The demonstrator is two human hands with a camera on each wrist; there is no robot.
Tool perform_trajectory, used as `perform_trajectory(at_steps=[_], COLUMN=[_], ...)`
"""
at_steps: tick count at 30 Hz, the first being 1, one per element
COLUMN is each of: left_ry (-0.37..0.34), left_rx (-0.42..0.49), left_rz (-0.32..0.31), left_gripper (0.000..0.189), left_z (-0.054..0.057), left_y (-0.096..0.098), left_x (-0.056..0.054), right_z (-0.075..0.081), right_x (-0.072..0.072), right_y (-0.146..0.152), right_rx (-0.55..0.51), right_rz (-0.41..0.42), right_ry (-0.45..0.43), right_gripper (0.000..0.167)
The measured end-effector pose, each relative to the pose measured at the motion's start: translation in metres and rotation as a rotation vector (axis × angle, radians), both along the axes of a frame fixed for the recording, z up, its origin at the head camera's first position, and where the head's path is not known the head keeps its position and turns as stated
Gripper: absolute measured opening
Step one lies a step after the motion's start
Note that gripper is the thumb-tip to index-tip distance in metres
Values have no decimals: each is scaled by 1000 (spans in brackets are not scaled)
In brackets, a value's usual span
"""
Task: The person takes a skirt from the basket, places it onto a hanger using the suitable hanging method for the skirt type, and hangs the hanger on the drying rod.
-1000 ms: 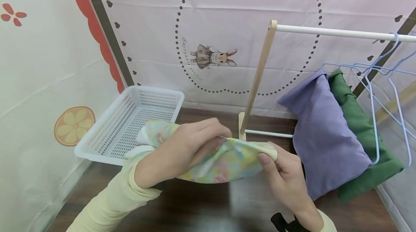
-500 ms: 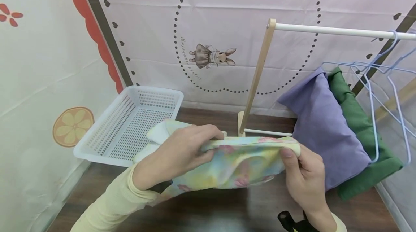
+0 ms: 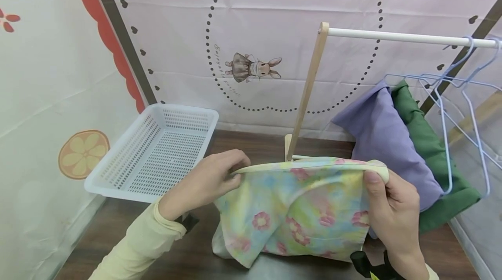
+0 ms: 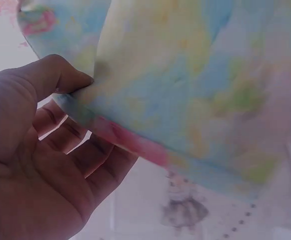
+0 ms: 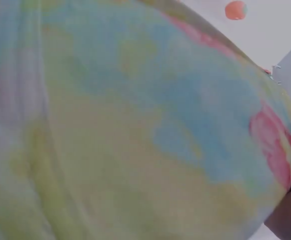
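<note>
Spreading between a person's two hands, a floral cloth [image 3: 294,214] in pastel yellow, blue and green with pink blossoms hangs from a pale hemmed edge that runs almost level along its top. The left hand [image 3: 205,182] grasps the cloth at the left end of that edge; the left wrist view shows the thumb pressing the fabric against the fingers. The right hand [image 3: 396,210] grasps the other end, its thumb laid over the front of the hem. Below the hem the cloth falls in loose folds, with one lower corner drooping near the left side, above a dark wood-grain floor [image 3: 98,236]. In the right wrist view the fabric fills most of the picture, blurred.

To the left of the cloth, a white perforated plastic basket [image 3: 168,158] sits on the floor beside the wall. Behind the cloth stands a clothes rack with a wooden upright [image 3: 310,88] and a white rail [image 3: 392,35]. Blue hangers [image 3: 443,119] hook over the rail at the right, and a purple cloth [image 3: 386,132] and a green cloth [image 3: 425,145] hang there side by side. A dressed rabbit [image 3: 256,69] is printed sideways on the pale backdrop.
</note>
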State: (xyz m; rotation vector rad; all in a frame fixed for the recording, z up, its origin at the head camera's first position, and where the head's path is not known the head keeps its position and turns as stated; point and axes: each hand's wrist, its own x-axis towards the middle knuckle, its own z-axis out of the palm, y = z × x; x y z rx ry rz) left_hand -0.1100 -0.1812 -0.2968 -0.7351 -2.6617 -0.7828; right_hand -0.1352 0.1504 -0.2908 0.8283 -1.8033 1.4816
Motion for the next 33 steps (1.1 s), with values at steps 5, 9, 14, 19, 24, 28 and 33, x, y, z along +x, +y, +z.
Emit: perform_trajectory(at_steps=[5,9,14,19,24,28,33], left_ry=[-64,-89,-85,-34,12,61,167], left_rx=[27,50,96,133,167,208,383], left_rz=[52,86,123,139,154,215,234], left_gripper=[22,23,21,20,22,17,13], left_z=[-22,-40,-53,-53,-49,-41,-28], left_y=[-16,-31,-45,-49,-51,-53,-54], left_x=[-1,-2,-5,-8,-5,-2,2], right_z=[1,1,3,8,10,10,13], right_x=[-1,-1,-4,-7,-10,-9,-7], right_y=[2,6,10,16,25,32,40], right_rx=[-14,-22,-57,-76,-52,-66,-86], right_rz=[53,18,20,-15,-84,-120,-114], right_ry=[-10,-5,-9,-16,-39,-69,-74], right_gripper=[16,18,19,20,19,18,19])
